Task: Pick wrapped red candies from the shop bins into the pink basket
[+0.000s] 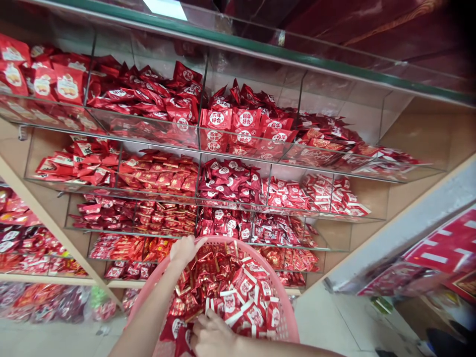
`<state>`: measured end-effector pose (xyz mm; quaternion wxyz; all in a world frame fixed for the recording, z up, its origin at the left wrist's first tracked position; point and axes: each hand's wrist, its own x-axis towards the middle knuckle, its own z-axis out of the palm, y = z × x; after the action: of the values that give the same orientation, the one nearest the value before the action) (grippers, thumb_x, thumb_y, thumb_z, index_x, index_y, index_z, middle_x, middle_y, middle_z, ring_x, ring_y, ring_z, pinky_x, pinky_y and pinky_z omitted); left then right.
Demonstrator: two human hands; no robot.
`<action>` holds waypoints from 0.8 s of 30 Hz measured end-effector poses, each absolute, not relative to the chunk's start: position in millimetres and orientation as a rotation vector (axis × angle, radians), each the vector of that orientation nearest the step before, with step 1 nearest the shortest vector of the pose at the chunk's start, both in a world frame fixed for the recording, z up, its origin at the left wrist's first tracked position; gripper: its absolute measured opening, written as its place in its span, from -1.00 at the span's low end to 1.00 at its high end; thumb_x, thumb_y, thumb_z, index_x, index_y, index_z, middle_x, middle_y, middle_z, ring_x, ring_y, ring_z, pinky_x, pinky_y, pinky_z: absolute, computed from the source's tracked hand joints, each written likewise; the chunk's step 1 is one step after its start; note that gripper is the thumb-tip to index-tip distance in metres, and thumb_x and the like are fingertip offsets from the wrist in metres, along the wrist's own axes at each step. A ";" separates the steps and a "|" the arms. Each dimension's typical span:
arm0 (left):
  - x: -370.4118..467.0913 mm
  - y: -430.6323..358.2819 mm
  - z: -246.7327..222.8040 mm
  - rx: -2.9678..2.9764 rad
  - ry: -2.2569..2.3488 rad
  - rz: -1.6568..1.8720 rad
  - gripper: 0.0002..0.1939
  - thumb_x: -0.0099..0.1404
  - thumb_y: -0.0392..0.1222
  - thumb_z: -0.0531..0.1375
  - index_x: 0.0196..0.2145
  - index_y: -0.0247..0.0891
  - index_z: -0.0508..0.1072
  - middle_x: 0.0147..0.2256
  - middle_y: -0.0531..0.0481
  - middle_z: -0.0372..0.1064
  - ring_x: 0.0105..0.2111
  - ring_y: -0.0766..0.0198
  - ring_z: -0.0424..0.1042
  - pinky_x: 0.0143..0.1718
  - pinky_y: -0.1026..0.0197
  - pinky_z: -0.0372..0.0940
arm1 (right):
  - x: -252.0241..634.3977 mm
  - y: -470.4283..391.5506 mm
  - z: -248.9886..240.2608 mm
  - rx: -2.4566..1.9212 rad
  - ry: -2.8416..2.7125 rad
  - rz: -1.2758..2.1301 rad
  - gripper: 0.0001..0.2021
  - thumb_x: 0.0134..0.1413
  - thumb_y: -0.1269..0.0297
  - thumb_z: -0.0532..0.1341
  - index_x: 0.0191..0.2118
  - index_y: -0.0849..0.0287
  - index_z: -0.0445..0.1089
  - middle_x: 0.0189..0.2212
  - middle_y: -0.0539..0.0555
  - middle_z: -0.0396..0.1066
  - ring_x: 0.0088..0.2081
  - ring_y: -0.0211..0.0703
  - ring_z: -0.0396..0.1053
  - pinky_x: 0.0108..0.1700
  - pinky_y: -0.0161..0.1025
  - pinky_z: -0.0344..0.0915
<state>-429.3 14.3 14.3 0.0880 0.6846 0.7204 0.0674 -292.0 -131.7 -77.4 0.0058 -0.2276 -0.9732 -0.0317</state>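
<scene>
A pink plastic basket (288,310) full of wrapped candies stands in front of me at the bottom middle. My left hand (183,252) is closed on its far left rim. My right hand (213,334) is down inside the basket with its fingers curled in among the packets; what is in them, if anything, is hidden. Beside these fingers lie dark red packets (177,329) with white round labels. White-and-red wrapped candies (245,287) fill the basket's right side, and shiny red-gold ones (203,275) fill the left and back.
Past the basket rises a tiered shelf with clear dividers (253,206), its bins holding red snack packets (217,119). To the left, another rack (44,278) has bagged goods (55,302) below. At right, red packages (444,245) lean near a cardboard box (420,317) on the tiled floor (327,317).
</scene>
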 end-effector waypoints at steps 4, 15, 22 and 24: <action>-429.0 15.2 13.7 2.031 2.150 0.187 -0.21 0.12 0.37 -0.27 -0.28 -0.32 0.46 -0.27 -0.31 0.45 -0.22 -0.04 0.42 -0.24 0.06 0.26 | -308.2 -128.6 -90.2 -0.832 -3.054 -0.091 -0.89 -0.01 0.28 0.19 -0.41 0.22 0.37 -0.39 0.11 0.43 -0.23 -0.09 0.32 -0.16 -0.06 0.24; -431.9 16.7 12.2 2.049 2.125 0.208 -0.24 0.12 0.37 -0.25 -0.29 -0.31 0.45 -0.28 -0.31 0.45 -0.23 -0.03 0.43 -0.25 0.04 0.27 | -287.2 -80.1 69.7 -0.979 -2.803 -0.090 -0.73 0.04 0.09 0.13 -0.34 0.22 0.34 -0.37 0.08 0.37 -0.26 -0.11 0.29 -0.21 -0.16 0.26; -431.7 16.7 13.0 2.041 2.122 0.236 -0.24 0.12 0.37 -0.24 -0.30 -0.32 0.46 -0.28 -0.30 0.46 -0.22 -0.07 0.42 -0.25 0.02 0.26 | -253.4 -1.5 169.2 -1.307 -2.233 -0.333 -0.92 0.14 0.35 0.05 -0.30 0.20 0.25 -0.34 0.08 0.28 -0.29 -0.18 0.24 -0.26 -0.25 0.19; -432.2 16.4 12.9 2.050 2.127 0.236 -0.23 0.12 0.37 -0.25 -0.31 -0.33 0.45 -0.29 -0.30 0.46 -0.23 -0.07 0.42 -0.25 0.02 0.27 | -247.5 11.5 173.4 -1.349 -2.174 -0.375 -0.90 0.11 0.32 0.10 -0.24 0.20 0.23 -0.29 0.10 0.27 -0.28 -0.16 0.25 -0.29 -0.25 0.19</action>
<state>-432.2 16.4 12.9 0.0890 0.6889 0.7150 0.0792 -247.5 11.5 173.4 0.2744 -0.5016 -0.8085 -0.1394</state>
